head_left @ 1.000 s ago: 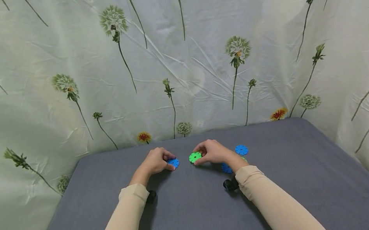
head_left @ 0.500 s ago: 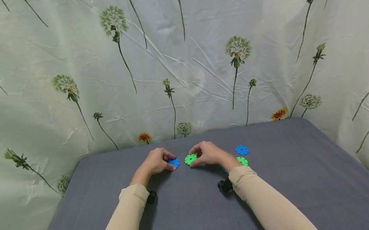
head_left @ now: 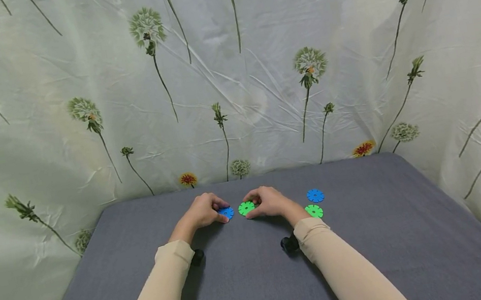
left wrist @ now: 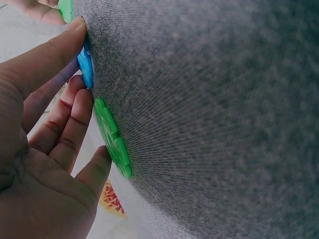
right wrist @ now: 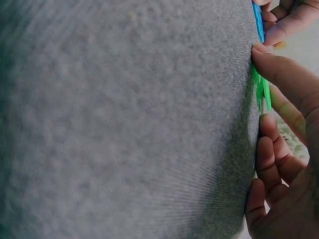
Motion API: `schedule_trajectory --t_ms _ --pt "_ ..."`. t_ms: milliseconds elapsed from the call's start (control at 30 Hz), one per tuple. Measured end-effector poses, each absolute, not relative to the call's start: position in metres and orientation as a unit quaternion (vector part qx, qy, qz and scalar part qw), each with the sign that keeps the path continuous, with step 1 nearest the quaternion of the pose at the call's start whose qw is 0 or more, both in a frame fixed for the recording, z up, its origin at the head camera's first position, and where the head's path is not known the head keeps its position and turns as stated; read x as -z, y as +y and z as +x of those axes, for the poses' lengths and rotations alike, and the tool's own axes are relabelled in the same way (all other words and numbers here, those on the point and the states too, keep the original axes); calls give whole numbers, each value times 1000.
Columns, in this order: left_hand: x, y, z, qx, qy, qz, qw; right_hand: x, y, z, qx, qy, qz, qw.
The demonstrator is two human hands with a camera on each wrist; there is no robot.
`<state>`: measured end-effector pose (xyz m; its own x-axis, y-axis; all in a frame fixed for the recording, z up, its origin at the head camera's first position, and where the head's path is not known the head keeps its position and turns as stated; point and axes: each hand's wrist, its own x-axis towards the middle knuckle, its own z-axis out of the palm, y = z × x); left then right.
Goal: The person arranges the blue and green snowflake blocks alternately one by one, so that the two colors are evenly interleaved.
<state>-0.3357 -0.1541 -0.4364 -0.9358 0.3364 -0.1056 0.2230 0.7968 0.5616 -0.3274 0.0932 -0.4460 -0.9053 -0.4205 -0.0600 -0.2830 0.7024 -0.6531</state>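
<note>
Table [head_left: 250, 287] lies below. Left hand [head_left: 204, 210] pinches a blue disc [head_left: 228, 213], right hand [head_left: 271, 201] pinches a green disc [head_left: 246, 208], both near but apart. Rightward of the right grip lie another blue disc [head_left: 315, 195] and another green disc [head_left: 314, 211].

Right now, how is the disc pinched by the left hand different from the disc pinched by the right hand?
The left hand's disc is blue; the right hand's disc is green. The head view shows the blue disc left of the green disc, a gap between. Both are round with notched edges.
</note>
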Motion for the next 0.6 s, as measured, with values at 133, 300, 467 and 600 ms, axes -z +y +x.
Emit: schedule_trajectory --t_ms 133,300,467,600 --pt "436 -154 -336 -283 942 147 101 447 93 -328 337 915 -193 107" --pt "436 -154 -336 -285 942 147 101 447 93 -328 332 916 -194 112" --pt "437 -154 -336 -283 942 149 103 449 94 -328 323 921 -188 113" --pt "436 -153 -335 -284 941 149 111 449 94 -328 317 924 -185 112"
